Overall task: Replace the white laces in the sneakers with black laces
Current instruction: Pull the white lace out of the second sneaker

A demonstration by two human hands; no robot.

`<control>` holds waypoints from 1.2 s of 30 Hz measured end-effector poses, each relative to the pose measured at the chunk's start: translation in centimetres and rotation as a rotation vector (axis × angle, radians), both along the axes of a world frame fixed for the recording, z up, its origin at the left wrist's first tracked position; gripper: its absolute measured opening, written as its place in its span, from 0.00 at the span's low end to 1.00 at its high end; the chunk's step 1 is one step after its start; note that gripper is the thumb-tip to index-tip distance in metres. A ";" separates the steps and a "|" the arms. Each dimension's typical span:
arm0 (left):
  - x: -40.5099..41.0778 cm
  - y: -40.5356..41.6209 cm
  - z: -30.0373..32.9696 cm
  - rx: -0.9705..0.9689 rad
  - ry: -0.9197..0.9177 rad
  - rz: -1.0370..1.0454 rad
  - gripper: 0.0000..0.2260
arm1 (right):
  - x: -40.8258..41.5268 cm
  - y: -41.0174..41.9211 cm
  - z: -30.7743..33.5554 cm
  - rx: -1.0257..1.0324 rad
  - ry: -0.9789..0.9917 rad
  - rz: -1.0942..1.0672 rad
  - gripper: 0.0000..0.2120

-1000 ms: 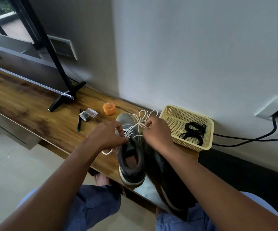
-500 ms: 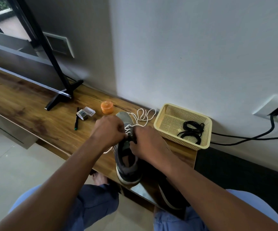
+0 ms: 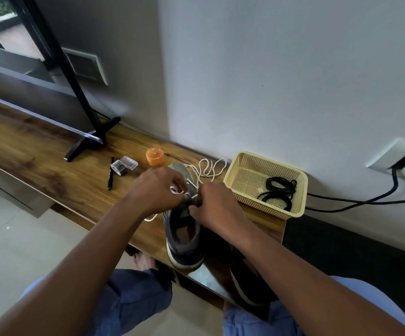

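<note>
On the bench (image 3: 39,151) the grey sneaker (image 3: 184,238) looked light but steady, while its limp, thin white lace (image 3: 208,168), pinched by left hand (image 3: 158,190) and right hand (image 3: 214,204) grips, seemingly wanted holding near the eyelets.

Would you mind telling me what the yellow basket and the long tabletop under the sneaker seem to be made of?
The pale yellow rectangular basket looks like moulded plastic: uniform matte colour, with a fine regular mesh of holes in walls and floor. The brown tabletop looks like wood or a wood-grain laminate: dark streaky grain with a smooth, slightly satin surface. Which of the two cannot be told from this view.
</note>
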State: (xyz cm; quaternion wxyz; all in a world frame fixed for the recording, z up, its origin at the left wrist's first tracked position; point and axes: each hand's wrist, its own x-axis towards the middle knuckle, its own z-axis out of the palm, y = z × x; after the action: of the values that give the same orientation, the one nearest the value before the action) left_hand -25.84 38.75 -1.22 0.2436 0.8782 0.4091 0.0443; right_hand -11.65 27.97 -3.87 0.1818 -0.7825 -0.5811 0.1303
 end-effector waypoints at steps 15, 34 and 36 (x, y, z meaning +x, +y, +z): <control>-2.0 1.5 -0.5 0.155 0.306 0.446 0.05 | 0.4 -0.1 0.0 -0.016 0.058 -0.031 0.12; 1.0 -0.4 -0.7 0.209 0.225 0.055 0.02 | 1.3 -1.3 0.9 -0.191 0.404 -0.097 0.20; 1.0 -0.3 -0.6 0.214 0.227 0.072 0.04 | 1.4 -1.3 0.8 -0.180 0.423 -0.111 0.20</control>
State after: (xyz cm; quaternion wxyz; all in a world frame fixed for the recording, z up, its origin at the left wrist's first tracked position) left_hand -24.81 38.44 -1.84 0.0993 0.8832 0.4583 -0.0032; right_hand -10.25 26.65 -3.04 0.2359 -0.7816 -0.4720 0.3326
